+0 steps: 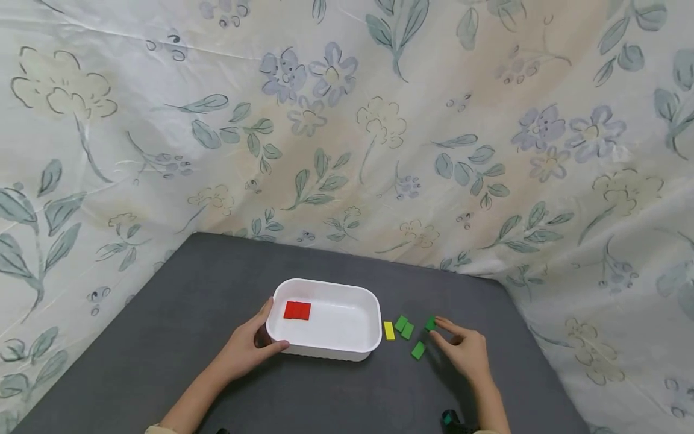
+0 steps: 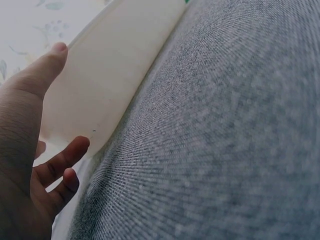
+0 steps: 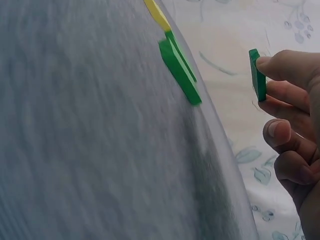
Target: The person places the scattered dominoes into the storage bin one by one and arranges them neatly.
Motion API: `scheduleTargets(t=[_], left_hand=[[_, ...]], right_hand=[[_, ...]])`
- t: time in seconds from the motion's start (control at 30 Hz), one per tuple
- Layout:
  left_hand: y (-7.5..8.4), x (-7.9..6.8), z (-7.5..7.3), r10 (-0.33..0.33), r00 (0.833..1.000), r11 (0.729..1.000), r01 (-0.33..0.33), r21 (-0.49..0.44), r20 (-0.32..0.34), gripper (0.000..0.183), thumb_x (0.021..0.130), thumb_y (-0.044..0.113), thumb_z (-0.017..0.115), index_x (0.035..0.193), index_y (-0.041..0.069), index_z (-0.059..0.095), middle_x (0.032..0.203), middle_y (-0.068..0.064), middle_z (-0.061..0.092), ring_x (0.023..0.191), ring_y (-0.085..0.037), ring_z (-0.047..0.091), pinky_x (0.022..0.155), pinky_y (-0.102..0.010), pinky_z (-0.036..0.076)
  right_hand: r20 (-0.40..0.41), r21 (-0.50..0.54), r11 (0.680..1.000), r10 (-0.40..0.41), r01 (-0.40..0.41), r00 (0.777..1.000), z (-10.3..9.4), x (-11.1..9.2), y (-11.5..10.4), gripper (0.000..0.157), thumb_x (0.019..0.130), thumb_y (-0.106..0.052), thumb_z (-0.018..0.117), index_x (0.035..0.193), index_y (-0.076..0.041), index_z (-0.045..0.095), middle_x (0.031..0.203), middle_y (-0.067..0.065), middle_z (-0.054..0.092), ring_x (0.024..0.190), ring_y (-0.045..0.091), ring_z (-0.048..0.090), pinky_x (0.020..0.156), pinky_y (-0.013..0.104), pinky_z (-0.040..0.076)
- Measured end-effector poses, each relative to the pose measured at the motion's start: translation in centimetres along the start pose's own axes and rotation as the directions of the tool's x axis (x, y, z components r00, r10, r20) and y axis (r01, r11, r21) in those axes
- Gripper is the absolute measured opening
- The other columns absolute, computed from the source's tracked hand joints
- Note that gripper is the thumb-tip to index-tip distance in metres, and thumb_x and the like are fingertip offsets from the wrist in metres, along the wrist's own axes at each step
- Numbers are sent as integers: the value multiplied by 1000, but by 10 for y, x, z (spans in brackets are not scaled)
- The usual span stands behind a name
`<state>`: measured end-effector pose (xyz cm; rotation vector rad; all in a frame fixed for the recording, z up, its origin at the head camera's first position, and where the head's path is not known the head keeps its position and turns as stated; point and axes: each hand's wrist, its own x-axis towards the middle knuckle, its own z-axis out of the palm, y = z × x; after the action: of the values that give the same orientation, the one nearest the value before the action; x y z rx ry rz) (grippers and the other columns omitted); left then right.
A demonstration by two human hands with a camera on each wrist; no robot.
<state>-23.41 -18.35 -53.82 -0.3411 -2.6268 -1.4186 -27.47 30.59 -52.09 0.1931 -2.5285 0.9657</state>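
My left hand [image 1: 244, 346] holds the left end of a white rectangular plastic box [image 1: 331, 352], thumb at the front wall and fingers round the left side. Inside, at the box's left, red tiles [image 1: 297, 310] lie flat against each other. Between thumb and fingertips my right hand [image 1: 467, 351] pinches a small flat green tile [image 3: 257, 77], held above the table in the right wrist view. Just left of that hand, more green tiles [image 1: 418, 350] lie on the table, two of them close together. A yellow tile [image 1: 389, 331] lies between these and the box's right end.
The dark grey tabletop [image 1: 336, 398] carries everything. Behind it and at both sides hangs a white cloth [image 1: 347, 138] with a flower and leaf print. A black device [image 1: 451, 418] is strapped at the right wrist.
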Motion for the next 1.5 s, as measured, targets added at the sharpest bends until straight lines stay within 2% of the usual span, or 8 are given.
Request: scheduleTargets(t=[0.33, 0.5, 0.77, 1.0, 1.13, 1.33, 1.5], left_hand=[[0, -1, -5, -1, 1000, 1000, 0, 19, 7, 109, 85, 38, 91, 167, 4, 29, 165, -17, 44, 82, -12, 55, 68, -23, 50], [-2, -2, -5, 16, 1000, 1000, -16, 3, -9, 107, 85, 37, 91, 166, 4, 30, 161, -16, 48, 80, -10, 54, 68, -23, 50], [-3, -2, -7, 27, 1000, 1000, -27, 6, -13, 106, 85, 38, 91, 166, 4, 31, 151, -15, 56, 79, -9, 54, 67, -23, 49], [-4, -4, -7, 27, 1000, 1000, -27, -10, 8, 107, 85, 39, 90, 167, 6, 30, 153, -14, 54, 81, -10, 55, 68, -23, 50], [-5, -4, -8, 30, 999, 999, -29, -15, 15, 108, 86, 41, 90, 167, 7, 29, 159, -14, 49, 82, -10, 55, 69, -23, 51], [-4, -5, -9, 27, 999, 999, -27, -23, 22, 108, 85, 40, 90, 168, 8, 29, 156, -15, 51, 82, -11, 56, 68, -23, 51], [-3, -5, -10, 21, 999, 1000, -21, -21, 25, 108, 86, 41, 90, 168, 7, 28, 163, -15, 45, 84, -12, 56, 69, -23, 51]], right_hand=[[17, 98, 995, -35, 33, 999, 23, 2, -34, 34, 89, -22, 87, 122, -12, 82, 124, 17, 76, 36, -3, 32, 39, 22, 28], [35, 172, 984, -46, 39, 998, 38, 9, -54, 32, 89, -18, 87, 121, -12, 82, 125, 17, 76, 36, -1, 37, 40, 22, 31], [79, 281, 960, -35, 12, 996, 60, 20, -86, 32, 91, -20, 87, 122, -14, 82, 129, 15, 75, 37, 5, 36, 42, 25, 33], [111, 308, 951, -26, -10, 993, 77, 25, -111, 31, 91, -20, 86, 121, -14, 82, 126, 12, 76, 38, 7, 36, 43, 24, 31], [125, 329, 944, -51, 8, 991, 86, 27, -124, 31, 90, -19, 87, 121, -14, 82, 123, 12, 77, 38, 6, 38, 43, 24, 31], [166, 338, 941, -89, 28, 982, 101, 33, -141, 30, 90, -20, 87, 120, -16, 83, 123, 5, 78, 40, 7, 47, 44, 25, 33], [208, 308, 948, -148, 79, 967, 113, 37, -153, 28, 91, -21, 86, 118, -15, 84, 119, 3, 80, 43, 5, 45, 45, 24, 33]])
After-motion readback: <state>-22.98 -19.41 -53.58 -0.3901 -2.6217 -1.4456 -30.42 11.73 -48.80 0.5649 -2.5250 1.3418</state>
